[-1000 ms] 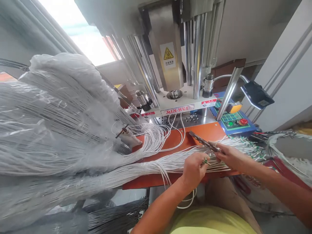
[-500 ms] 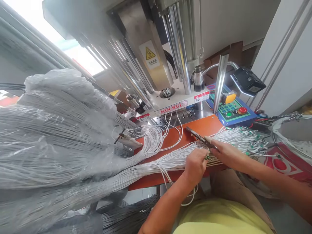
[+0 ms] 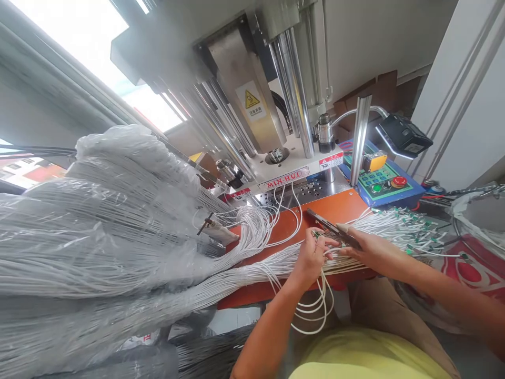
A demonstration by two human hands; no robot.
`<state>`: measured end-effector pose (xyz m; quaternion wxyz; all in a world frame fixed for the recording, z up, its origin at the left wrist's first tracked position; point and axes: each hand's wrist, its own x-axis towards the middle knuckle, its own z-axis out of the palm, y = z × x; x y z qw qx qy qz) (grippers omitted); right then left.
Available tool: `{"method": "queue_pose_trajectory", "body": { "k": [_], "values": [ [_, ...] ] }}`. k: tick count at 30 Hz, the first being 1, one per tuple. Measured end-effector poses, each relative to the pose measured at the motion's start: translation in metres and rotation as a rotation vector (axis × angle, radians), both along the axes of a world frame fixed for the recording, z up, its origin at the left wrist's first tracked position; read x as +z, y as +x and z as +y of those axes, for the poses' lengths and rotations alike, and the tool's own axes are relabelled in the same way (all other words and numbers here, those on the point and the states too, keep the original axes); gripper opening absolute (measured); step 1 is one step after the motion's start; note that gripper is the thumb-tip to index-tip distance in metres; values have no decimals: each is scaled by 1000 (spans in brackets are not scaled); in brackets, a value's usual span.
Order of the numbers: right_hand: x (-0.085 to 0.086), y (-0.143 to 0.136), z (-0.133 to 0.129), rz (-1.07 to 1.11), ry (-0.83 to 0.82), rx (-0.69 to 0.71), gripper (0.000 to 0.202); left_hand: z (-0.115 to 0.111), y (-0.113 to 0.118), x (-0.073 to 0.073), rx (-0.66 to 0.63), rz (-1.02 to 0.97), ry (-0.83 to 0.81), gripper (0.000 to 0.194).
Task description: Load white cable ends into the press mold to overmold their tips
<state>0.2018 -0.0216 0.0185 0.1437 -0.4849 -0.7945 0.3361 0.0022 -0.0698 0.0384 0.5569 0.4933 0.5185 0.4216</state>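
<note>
A person in a yellow shirt [image 3: 355, 358] works at a press [image 3: 256, 95] marked "MIN-HUI," 2 hands close together above an orange tabletop [image 3: 335, 206]. The right hand [image 3: 366, 247] grips 1 end of a narrow metal bar [image 3: 329, 226], its far end angled toward the press. The left hand [image 3: 311, 258], just beside it, has its fingers pinched around white cable near a green end [image 3: 316, 235]; exactly how many cables it holds cannot be told. Cable loops [image 3: 321, 310] hang below that hand, past the table's front edge. Under both hands a bundle of white cables [image 3: 272, 263] runs across the tabletop to a spread of green-tipped ends [image 3: 418, 231] at right, near a blue control box [image 3: 412, 196]. A coiled bunch [image 3: 254, 226] lies before the press, and plastic-wrapped cables [image 3: 130, 221] fill the left.
</note>
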Motion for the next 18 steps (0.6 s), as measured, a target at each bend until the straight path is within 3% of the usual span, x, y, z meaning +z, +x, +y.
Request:
{"method": "queue_pose_trajectory", "body": {
  "k": [5,11,18],
  "values": [
    [2,-2,-5,-21,15,-35,58,0,-6,8,127,220,147,25],
    [5,-5,-5,-97,-35,-22,63,3,-7,12,195,259,176,46],
    [2,-8,-6,-64,-45,-30,63,0,-4,3,218,379,201,21]
  ]
}}
